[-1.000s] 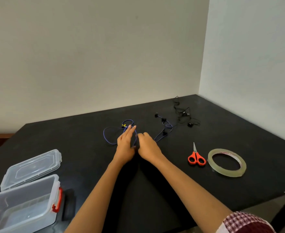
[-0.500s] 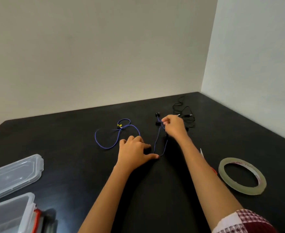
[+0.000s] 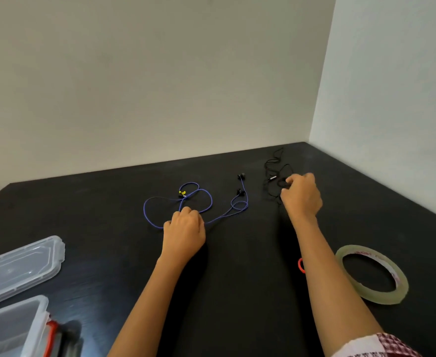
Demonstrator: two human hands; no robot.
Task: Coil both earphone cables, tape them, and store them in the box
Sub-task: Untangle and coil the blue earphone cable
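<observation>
Your left hand [image 3: 183, 228] curled its fingers around the blue earphone cable [image 3: 210, 202] on the desk [image 3: 103, 222]; your right hand [image 3: 302, 199] pinched the black earphone cable [image 3: 272, 178].

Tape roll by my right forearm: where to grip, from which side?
Probably pinch the tape roll across its near band, one finger in the open core, coming from above: it lies flat on the table, so only the band stands up.

On the black table [image 3: 237, 284], the left hand [image 3: 183, 228] grips the blue earphone cable [image 3: 144, 212], while the right hand [image 3: 302, 197] pinches the black earphone cable [image 3: 272, 178] farther back.
</observation>
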